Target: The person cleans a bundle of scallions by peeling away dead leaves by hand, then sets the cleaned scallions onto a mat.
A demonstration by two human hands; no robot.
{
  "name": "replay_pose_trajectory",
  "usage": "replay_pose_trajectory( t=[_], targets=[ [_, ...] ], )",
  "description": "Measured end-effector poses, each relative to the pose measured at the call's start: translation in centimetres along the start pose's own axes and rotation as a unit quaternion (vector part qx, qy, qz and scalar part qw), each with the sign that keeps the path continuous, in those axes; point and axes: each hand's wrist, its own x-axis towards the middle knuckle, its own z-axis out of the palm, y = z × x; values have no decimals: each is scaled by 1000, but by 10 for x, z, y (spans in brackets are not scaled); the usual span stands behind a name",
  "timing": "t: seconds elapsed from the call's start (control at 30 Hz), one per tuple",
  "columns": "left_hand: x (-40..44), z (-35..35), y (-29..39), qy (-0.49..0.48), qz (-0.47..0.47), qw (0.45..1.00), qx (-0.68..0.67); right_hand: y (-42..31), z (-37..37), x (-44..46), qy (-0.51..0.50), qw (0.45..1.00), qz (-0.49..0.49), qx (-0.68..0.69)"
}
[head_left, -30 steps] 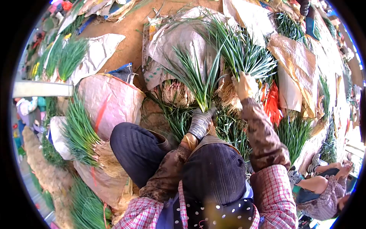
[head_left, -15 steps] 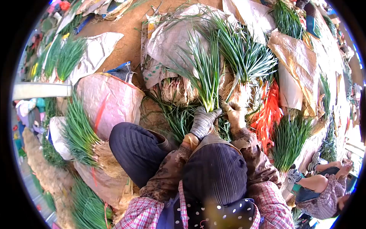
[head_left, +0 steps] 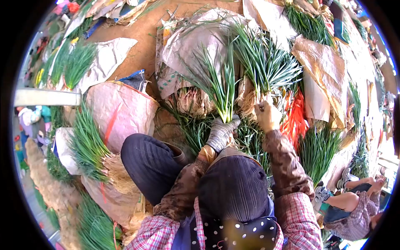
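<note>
My left hand (head_left: 221, 132), in a grey glove, is wrapped round the lower ends of a bunch of green stalks (head_left: 223, 89), whose leaves fan upward. To its right, my right hand (head_left: 268, 116) has its fingers curled at the roots of a larger pile of green stalks (head_left: 266, 62); what lies between its fingers is too small to make out. Behind the left hand a bundle of pale pinkish roots (head_left: 195, 101) sticks out from under a whitish sack (head_left: 196, 50). Red strips (head_left: 296, 118) lie right of my right hand.
Another bundle of green stalks (head_left: 89, 143) leans on a pinkish sack (head_left: 121, 110) at the left. More stalks (head_left: 318, 152) lie at the right, below a brown sheet (head_left: 323, 66). A seated person (head_left: 354, 208) is at the lower right.
My right hand came from the large pile toward my left hand, then went back up and right to the pile's roots. My left hand has kept its hold, the bunch tilting slightly.
</note>
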Motion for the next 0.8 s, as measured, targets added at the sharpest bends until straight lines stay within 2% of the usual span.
replay_pose_trajectory(
  t=[0.07, 0.13, 0.17, 0.2, 0.27, 0.3, 0.33, 0.37, 0.4, 0.43, 0.47, 0.53, 0.6, 0.63, 0.67, 0.73, 0.77, 0.8],
  targets=[
    [4, 3, -6, 13, 41, 999, 2, -16, -7, -40, 26, 996, -73, 39],
    [-8, 15, 19, 52, -1, 987, 151, -27, -17, -76, 62, 971, -215, 83],
    [7, 2, 2, 44, -10, 984, 170, -28, -14, -88, -2, 968, -211, 138],
    [7, 7, 1, 37, 8, 994, 103, -31, -24, -94, -151, 961, -146, 179],
    [4, 9, 6, 61, -15, 984, 168, -32, -25, -85, -174, 926, -92, 323],
    [2, 9, 5, 53, 2, 989, 140, -25, -5, -77, -182, 911, 28, 369],
    [0, 10, 4, 47, 19, 992, 113, -22, 19, -65, -157, 838, 92, 515],
    [7, 6, -4, 43, 50, 991, 116, -32, 17, -53, -157, 774, 139, 597],
    [9, 3, -8, 41, 40, 991, 118, -42, 16, -43, -156, 700, 183, 673],
    [9, 1, -8, 40, 31, 991, 121, -39, 14, -34, -179, 684, 212, 674],
    [11, -1, -8, 38, 22, 991, 124, -37, 32, -28, -153, 644, 252, 706],
    [-3, 8, 2, 24, 39, 998, 45, -26, 52, -18, -188, 582, 255, 749],
    [-8, 9, 1, 1, 34, 998, -44, -34, 54, -9, -97, 528, 385, 750],
    [-8, 7, 4, -21, 37, 998, -42, -35, 53, -10, -129, 506, 324, 789],
    [-6, 3, 3, -30, 22, 999, -19, -36, 50, -11, -161, 510, 305, 788],
    [-3, 0, 0, -49, -11, 998, 25, -67, -3, -21, -224, 519, 267, 780],
    [-4, 1, -4, -43, 20, 999, 8, -48, 34, -11, -202, 516, 243, 796],
    [-2, -4, -5, -52, 26, 998, 24, -29, 49, -4, -238, 558, 219, 764]
  ],
)
